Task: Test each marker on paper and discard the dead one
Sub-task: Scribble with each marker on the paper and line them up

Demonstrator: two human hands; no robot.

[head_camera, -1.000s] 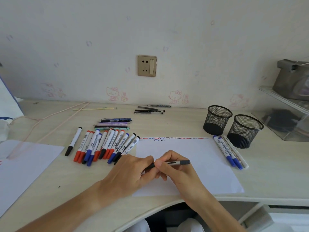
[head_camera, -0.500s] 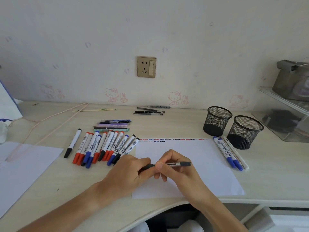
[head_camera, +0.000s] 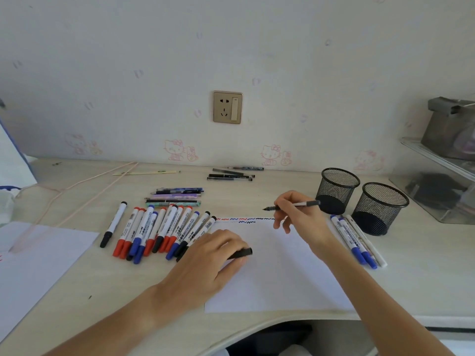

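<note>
My right hand (head_camera: 298,214) grips an uncapped thin black pen (head_camera: 293,205), tip pointing left, a little above the top edge of the white test paper (head_camera: 277,273). Its black cap (head_camera: 241,253) sticks out from the fingers of my left hand (head_camera: 210,258), which rests on the paper's left side. Short red, blue and black squiggles (head_camera: 244,220) run along the paper's top edge. A row of several whiteboard markers (head_camera: 159,229) with red, blue and black caps lies left of the paper.
Two black mesh pen cups (head_camera: 336,191) (head_camera: 380,209) stand at the right, with three markers (head_camera: 357,240) lying beside the paper. More pens (head_camera: 174,195) (head_camera: 231,174) lie near the wall. Another white sheet (head_camera: 38,265) covers the left. A clear shelf (head_camera: 437,176) stands far right.
The pen was pulled apart: my right hand carried the pen up and right toward the paper's top edge, while my left hand stayed low with the cap.
</note>
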